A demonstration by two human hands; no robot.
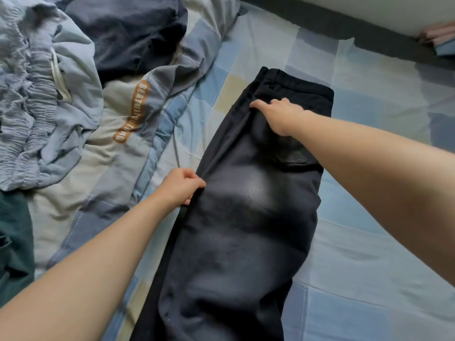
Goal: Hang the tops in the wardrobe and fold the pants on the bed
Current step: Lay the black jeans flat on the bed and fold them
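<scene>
Leftmost, well away from the black pants, a light blue garment with a gathered elastic waist and a pale drawstring lies crumpled on the quilt. Below it, at the picture's left edge, a dark green cloth shows in part. Up and to the left of the pants a dark navy garment sits bunched on the same quilt, whose patchwork cover bears an orange label with white letters, too warped to read surely.

Next comes the left hand, at the left edge of the pants about halfway along what shows; its fingers are curled and pinch that dark edge between thumb and fingertips. The pants themselves lie lengthwise on the checked blue bed sheet, laid flat with one leg seemingly over the other, the waistband at the far end and the legs running toward the near edge of the picture. A back pocket shows near their right edge.

The right hand rests on the pants just below the waistband, thumb reaching to the left along a seam fold, fingers bent down onto the cloth; whether it grips or only presses cannot be told. Far to the right of the pants, at the upper corner, some pink and blue folded cloth lies under a white edge.
</scene>
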